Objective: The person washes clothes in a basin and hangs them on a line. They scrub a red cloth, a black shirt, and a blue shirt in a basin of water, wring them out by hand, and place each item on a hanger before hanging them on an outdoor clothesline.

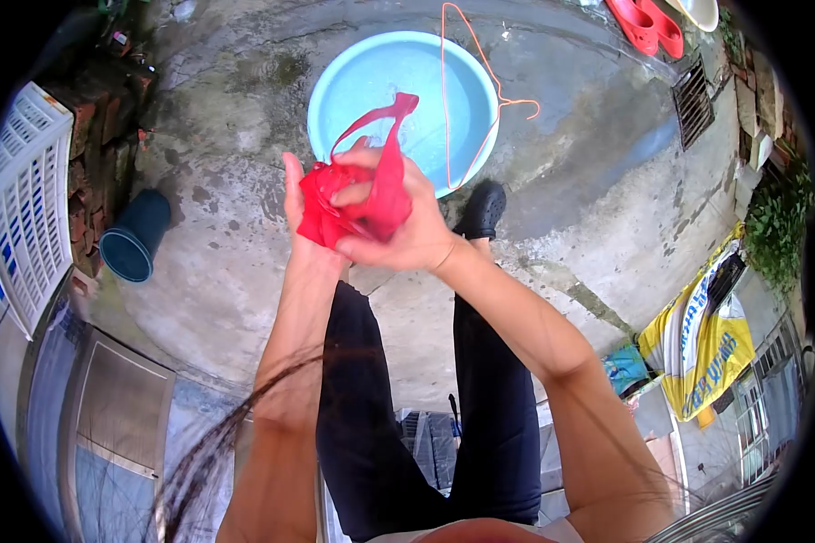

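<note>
Both my hands are around a bunched red cloth (391, 195) with a narrow strap-like loop sticking up over the basin. The cloth lies against the palm of my left hand (294, 195), whose fingers are mostly hidden behind it. My right hand (418, 213) is closed on the cloth from the right, fingers curled into its folds. Just beyond my hands stands a light blue basin (335, 77) with water in it. An orange wire hanger (445, 109) rests across the basin's right side, its hook sticking out past the rim.
A dark green bucket (136, 235) stands on the concrete at the left, near a white plastic crate (32, 208) and stacked bricks. At the upper right are red clogs (647, 27) and a drain grate (694, 104). A yellow and white sack (702, 344) lies at the right.
</note>
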